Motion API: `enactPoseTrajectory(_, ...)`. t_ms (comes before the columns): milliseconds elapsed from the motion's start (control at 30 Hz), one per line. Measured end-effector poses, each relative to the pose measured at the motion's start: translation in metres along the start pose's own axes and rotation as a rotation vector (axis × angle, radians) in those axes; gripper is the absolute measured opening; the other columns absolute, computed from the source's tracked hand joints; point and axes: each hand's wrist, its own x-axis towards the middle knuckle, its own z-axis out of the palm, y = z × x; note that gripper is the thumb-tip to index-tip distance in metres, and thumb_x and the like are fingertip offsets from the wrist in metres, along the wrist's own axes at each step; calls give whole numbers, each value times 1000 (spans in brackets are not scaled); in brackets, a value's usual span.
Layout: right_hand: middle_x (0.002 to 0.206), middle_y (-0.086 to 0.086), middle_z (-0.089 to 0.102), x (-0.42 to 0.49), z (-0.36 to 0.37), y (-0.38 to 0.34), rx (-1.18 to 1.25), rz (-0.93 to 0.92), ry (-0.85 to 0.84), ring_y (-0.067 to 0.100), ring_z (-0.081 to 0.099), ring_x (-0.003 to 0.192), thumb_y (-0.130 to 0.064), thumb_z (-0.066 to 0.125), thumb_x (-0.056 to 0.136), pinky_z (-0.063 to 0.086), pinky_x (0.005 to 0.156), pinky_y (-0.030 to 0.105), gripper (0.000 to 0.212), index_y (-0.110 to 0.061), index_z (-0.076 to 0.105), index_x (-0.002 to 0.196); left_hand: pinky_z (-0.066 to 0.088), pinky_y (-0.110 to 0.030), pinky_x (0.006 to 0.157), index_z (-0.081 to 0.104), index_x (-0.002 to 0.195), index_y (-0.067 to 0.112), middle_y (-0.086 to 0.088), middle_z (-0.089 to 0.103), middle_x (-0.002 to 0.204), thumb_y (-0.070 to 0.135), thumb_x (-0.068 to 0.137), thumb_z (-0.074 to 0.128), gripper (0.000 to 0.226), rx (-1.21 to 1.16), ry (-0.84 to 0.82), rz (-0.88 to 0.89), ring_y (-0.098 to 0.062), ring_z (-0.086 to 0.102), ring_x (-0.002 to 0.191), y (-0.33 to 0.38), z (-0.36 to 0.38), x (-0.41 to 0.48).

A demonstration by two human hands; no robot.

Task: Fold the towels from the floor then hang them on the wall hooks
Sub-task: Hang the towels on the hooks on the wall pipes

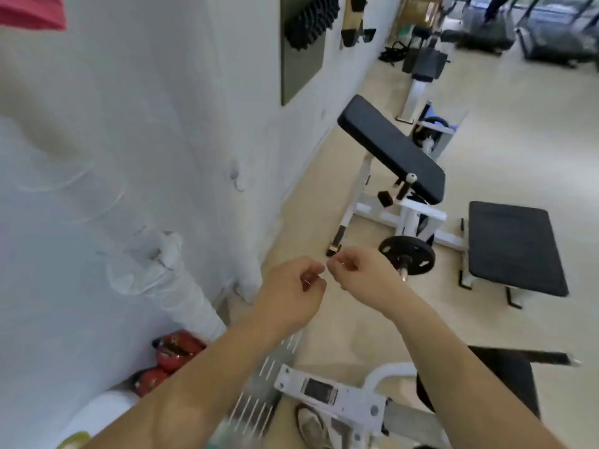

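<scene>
A white towel (pixel 158 273) hangs bunched against the wall (pixel 129 108), caught near its top on a hook so that its length drops straight down and stays off the floor (pixel 518 150); judged from that, at least one towel looks done. Further along the wall a bare hook (pixel 236 179) stands free, a likely place for another towel. Just beside the hung towel, out from the wall, the left grip (pixel 291 286) and right grip (pixel 353 270) meet at chest height, fingertips nearly touching. Both are narrow, fingers curled in, and no cloth shows in either (whether something thin is pinched between them is lost in the blur). Held together and empty like this, they read as between steps, not as carrying or folding. No towel shows on the floor in this view, so the next one probably lies out of frame. A strip of red cloth (pixel 29 11) at the top left corner may be another towel, though that cannot be told. Below the towel, red gloves (pixel 178 348) sit at the foot of the wall. Past the hands stand a padded bench (pixel 389 147) and a weight plate (pixel 406 254), close enough to the wall to crowd the walk to the free hook.
</scene>
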Motion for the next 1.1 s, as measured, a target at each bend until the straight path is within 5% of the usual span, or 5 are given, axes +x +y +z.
enactPoseTrajectory(300, 72, -7, 66, -200, 43, 193, 137, 473, 141, 8, 64, 68, -34, 56, 97, 56, 66, 30, 16, -25, 67, 89, 55, -32, 92, 64, 124, 24, 8, 67, 104, 22, 97, 63, 28, 45, -513, -112, -12, 65, 96, -38, 182, -122)
enactPoseTrajectory(500, 97, 7, 67, -311, 38, 315, 27, 717, 398, 24, 62, 82, -19, 55, 92, 48, 68, 34, 17, -18, 68, 102, 44, -3, 65, 60, 131, 21, 10, 65, 106, 21, 99, 61, 33, 54, -691, -130, -3, 61, 91, -23, 277, -179)
enactPoseTrajectory(733, 107, 8, 64, -381, 44, 409, 295, 1051, 365, 24, 62, 86, -28, 56, 96, 51, 70, 35, 37, -9, 53, 128, 46, -4, 68, 58, 133, 21, 11, 67, 106, 19, 97, 63, 36, 119, -784, -183, -2, 62, 90, -18, 336, -226)
enactPoseTrajectory(967, 97, 1, 68, -392, 41, 432, 363, 1017, 420, 16, 63, 80, -30, 67, 92, 46, 59, 23, 37, -12, 62, 125, 45, -19, 90, 60, 135, 18, 7, 65, 110, 19, 96, 63, 39, 216, -748, -267, -7, 63, 101, -34, 348, -237)
enactPoseTrajectory(1100, 120, 10, 65, -395, 38, 435, 408, 1062, 494, 19, 64, 86, -33, 70, 89, 57, 78, 33, 45, -10, 60, 127, 41, -20, 90, 63, 130, 14, 2, 65, 113, 21, 96, 66, 35, 194, -743, -338, -13, 60, 105, -29, 376, -236)
